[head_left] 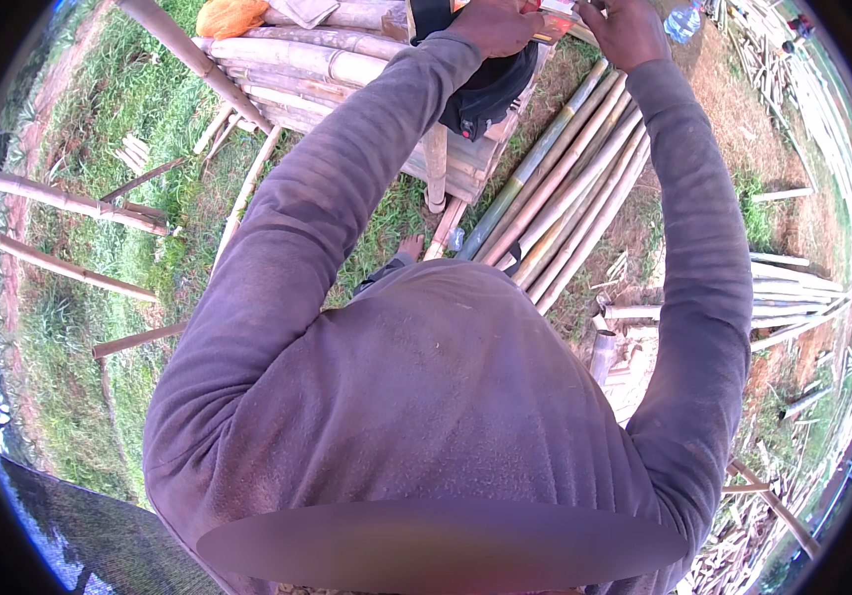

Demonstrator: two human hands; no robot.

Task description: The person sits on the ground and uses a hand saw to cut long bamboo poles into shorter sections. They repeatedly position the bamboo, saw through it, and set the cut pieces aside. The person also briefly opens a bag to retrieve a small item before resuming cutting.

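Both my hands are at the top edge of the head view, raised over a bamboo bench. My left hand [495, 27] is closed, its fingertips pinching a small red and white item [555, 10] that is partly cut off by the frame. Across from it, my right hand [630, 32] is also closed, thumb and fingers pinched at the item's other side. What exactly the item is cannot be made out. Below my left hand a black bag [490, 94] hangs over the bench's edge.
The bench [337, 64] is built of bamboo poles, with an orange bag [230, 18] on it. Long bamboo poles [574, 169] lie on the ground to its right. A clear plastic bottle [682, 22] is beyond my right hand. Bamboo rails [69, 201] jut in at left.
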